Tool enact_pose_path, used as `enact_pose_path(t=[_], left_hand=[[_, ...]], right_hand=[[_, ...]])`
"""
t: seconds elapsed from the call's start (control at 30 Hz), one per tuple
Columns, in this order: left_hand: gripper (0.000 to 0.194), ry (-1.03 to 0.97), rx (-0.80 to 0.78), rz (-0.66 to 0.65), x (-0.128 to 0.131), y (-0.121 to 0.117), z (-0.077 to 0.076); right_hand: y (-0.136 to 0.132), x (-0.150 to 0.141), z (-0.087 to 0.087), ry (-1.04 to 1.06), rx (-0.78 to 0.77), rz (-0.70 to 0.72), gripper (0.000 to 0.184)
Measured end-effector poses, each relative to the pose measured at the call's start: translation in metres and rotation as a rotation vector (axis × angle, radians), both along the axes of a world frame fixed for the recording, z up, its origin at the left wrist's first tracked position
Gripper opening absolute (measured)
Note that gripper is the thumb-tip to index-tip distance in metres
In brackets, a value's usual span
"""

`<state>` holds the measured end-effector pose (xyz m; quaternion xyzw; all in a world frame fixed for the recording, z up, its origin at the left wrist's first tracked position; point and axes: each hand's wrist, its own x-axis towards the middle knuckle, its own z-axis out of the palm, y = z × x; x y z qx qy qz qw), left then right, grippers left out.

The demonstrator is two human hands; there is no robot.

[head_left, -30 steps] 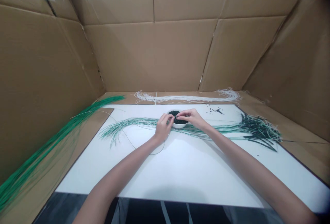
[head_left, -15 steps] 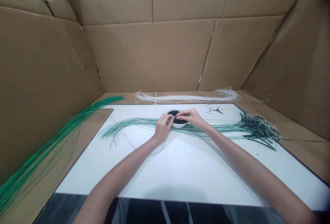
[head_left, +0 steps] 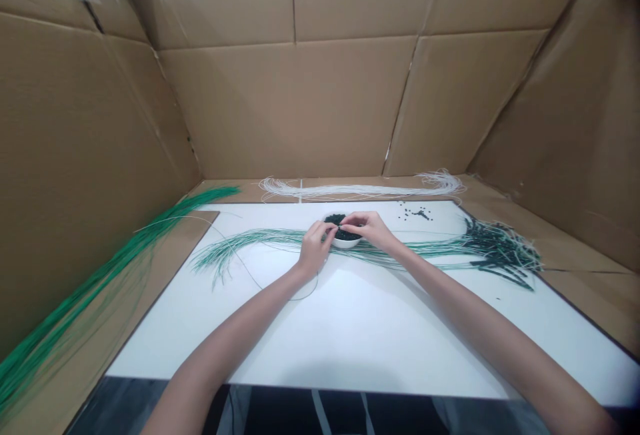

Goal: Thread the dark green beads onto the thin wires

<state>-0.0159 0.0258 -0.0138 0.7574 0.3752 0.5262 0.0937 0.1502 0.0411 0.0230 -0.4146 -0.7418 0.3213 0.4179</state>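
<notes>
A white bowl (head_left: 346, 244) filled with small black beads (head_left: 336, 219) stands near the middle of the white board. Over it, my left hand (head_left: 314, 247) is closed in a pinch, and a thin wire (head_left: 303, 298) loops out below it toward the left. My right hand (head_left: 371, 229) pinches from the other side, its fingertips almost meeting those of my left. Whatever sits between the right fingertips is too small to make out. Beneath the bowl and hands runs a bundle of green wires (head_left: 260, 235), with dark beaded ends (head_left: 500, 248) at the right.
Several loose black beads (head_left: 420, 213) lie behind and right of the bowl. A white wire bundle (head_left: 350, 191) lies along the back, a green bundle (head_left: 125, 241) along the left. Cardboard walls (head_left: 300, 108) enclose the white board (head_left: 350, 335).
Both hands stay over the bowl in nearly the same pinch, with only slight finger movement. The whole view has shifted a little.
</notes>
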Motion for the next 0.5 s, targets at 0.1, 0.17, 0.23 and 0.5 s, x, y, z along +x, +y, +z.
enact_pose_path(t=[0.1, 0.17, 0.23, 0.5], left_hand=[[0.015, -0.008, -0.005, 0.011, -0.0005, 0.0004, -0.0007], [0.016, -0.012, -0.010, 0.018, -0.0007, 0.0008, -0.0011], [0.016, -0.009, -0.017, 0.020, -0.0006, 0.0010, -0.0012], [0.019, 0.007, -0.022, 0.002, 0.0010, -0.0007, 0.0008]], right_hand=[[0.0008, 0.0004, -0.0020, -0.006, 0.010, 0.007, 0.029], [0.0003, 0.0009, -0.0014, -0.031, 0.005, 0.030, 0.028], [-0.0005, 0.0010, 0.0003, -0.052, 0.004, 0.044, 0.028], [-0.0062, -0.0049, 0.0041, -0.125, 0.093, -0.041, 0.022]])
